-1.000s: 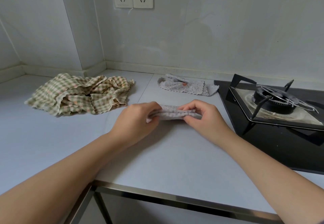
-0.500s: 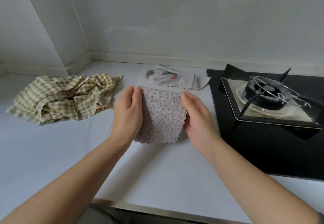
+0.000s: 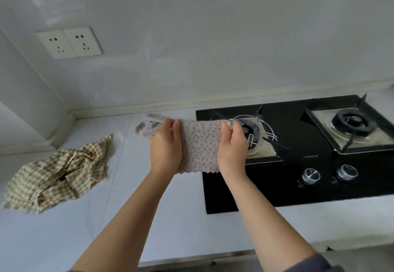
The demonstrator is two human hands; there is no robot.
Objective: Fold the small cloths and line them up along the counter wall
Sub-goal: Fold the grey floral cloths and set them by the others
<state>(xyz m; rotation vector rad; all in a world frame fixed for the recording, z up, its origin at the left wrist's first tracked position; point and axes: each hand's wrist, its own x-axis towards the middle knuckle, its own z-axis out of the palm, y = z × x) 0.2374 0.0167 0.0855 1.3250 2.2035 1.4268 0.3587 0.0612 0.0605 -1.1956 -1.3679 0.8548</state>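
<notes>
Hiding behind left hand point(image 3: 165, 147): grey cloth point(image 3: 147, 130); held floral cloth point(image 3: 200, 148) blurred.

The held cloth point(image 3: 200, 146) is pale grey-lilac with a fine print of small brownish sprigs. The cloth point(image 3: 58, 175) on the left is checked in olive green and cream with hints of peach. The counter point(image 3: 181, 218) and wall point(image 3: 213, 48) are pale grey-white, the sockets point(image 3: 69, 43) white, the hob point(image 3: 298, 165) glossy black with silvery knobs point(image 3: 329, 173).
</notes>
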